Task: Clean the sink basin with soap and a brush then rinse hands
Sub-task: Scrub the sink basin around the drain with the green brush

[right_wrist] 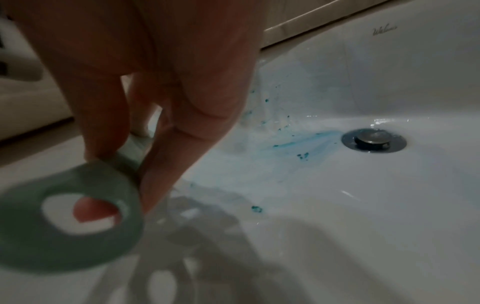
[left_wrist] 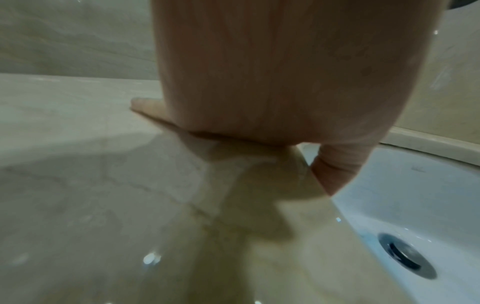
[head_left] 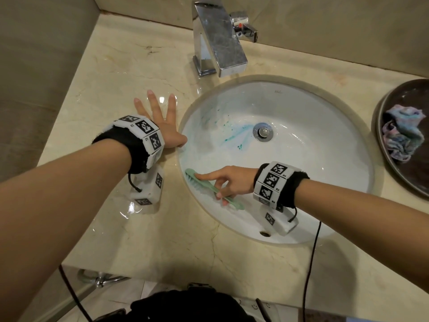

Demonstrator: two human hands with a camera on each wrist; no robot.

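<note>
Right hand (head_left: 228, 182) grips the green brush (head_left: 209, 188), index finger laid along its back. Bristle head sits at the sink basin (head_left: 325, 140) wall near 8 o'clock; the handle's long axis runs toward 5 o'clock. Blue soap streak (head_left: 236, 133) lies toward 1 o'clock of the bristles, beside the drain (head_left: 263, 131). Left hand (head_left: 162, 122) rests flat on the countertop (head_left: 144, 240), fingers spread, farther off.

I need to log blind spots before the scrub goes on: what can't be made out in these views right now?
- Brush bristle contact with the basin: blurred in the head view, hidden behind the right hand in the right wrist view.
- Left hand fingertips: the palm fills the left wrist view.
- Basin logo: too small.
- Dark tray: cut off by the right edge, head view.
</note>
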